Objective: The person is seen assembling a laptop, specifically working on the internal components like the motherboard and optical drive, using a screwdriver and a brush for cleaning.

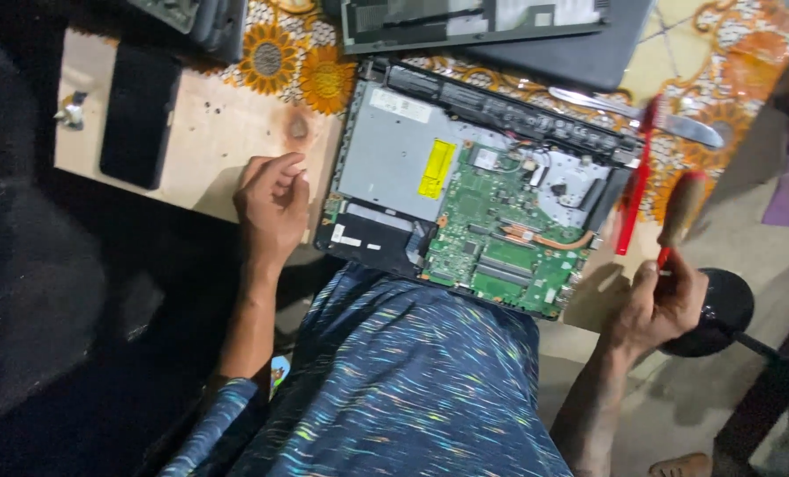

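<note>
The right hand [664, 300], off the tabletop's [209, 132] near edge, grips a red-handled screwdriver [679, 212] ready beside the opened laptop [474, 185], while the left hand [273, 208], loosely curled and empty, steadies itself left of the chassis.

The screwdriver [677, 216] has a rounded orange-red wooden handle and points down at an angle, its lower end pinched in the right hand [664, 305]. It hangs just right of the opened laptop [474, 190], which lies flat with its green circuit board exposed.
</note>
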